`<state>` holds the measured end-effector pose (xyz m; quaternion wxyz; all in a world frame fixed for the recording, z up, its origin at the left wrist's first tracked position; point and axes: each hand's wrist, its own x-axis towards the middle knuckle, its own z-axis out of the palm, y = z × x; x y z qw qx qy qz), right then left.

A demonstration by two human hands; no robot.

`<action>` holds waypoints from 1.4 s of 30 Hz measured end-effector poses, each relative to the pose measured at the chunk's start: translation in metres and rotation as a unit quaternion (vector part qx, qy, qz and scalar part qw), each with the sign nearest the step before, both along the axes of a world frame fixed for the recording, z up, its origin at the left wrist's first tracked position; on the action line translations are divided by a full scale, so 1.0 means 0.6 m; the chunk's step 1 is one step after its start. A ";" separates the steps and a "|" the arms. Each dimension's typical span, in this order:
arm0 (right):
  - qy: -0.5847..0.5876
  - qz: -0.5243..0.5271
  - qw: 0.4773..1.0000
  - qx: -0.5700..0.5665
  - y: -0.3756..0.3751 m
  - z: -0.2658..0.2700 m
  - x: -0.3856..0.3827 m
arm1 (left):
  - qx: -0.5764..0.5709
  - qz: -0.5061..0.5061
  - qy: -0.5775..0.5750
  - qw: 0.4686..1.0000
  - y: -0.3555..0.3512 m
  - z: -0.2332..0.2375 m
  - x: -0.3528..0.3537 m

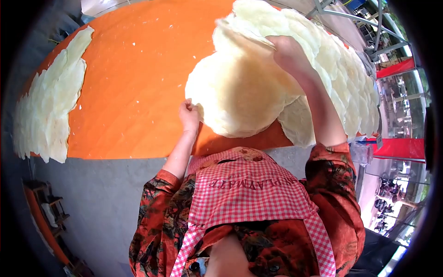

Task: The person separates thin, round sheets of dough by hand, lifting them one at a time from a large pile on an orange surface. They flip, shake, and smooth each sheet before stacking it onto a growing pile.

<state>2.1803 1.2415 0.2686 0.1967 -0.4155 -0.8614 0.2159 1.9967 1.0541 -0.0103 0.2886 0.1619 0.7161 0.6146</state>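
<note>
A stack of large, round, pale thin sheets (230, 97) lies on the orange table cover near its front edge. My left hand (189, 113) is at the left edge of this stack, fingers pinched on the rim of a sheet. Above the stack's right side, my right hand (284, 48) has its fingers closed on a raised thin sheet (244, 39), which is partly blurred and hangs toward the left. One more pale sheet (297, 121) lies beside the stack, under my right forearm.
Many overlapping pale sheets (344, 78) cover the table's right side. Another overlapping group (55, 97) lies at the far left. Small white flakes dot the orange cover (134, 83). A metal frame (360, 18) stands beyond the table at the upper right.
</note>
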 end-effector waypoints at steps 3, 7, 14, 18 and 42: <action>-0.105 -0.004 0.994 0.023 -0.060 -0.020 -0.010 | -0.026 -0.021 0.019 0.999 -0.002 0.022 0.004; -0.059 0.102 0.970 0.211 -0.097 -0.290 -0.007 | -0.135 -0.099 -0.016 0.986 0.000 0.093 0.003; -0.070 0.077 0.995 0.006 -0.060 -0.399 0.011 | -0.072 -0.088 0.260 0.959 0.000 0.088 0.025; 0.074 0.151 0.963 0.211 0.090 -0.260 0.031 | -0.179 -0.186 0.091 0.962 0.028 0.085 0.050; -0.152 0.059 0.987 0.000 -0.146 -0.296 0.056 | -0.006 -0.117 -0.426 0.897 0.042 0.106 0.089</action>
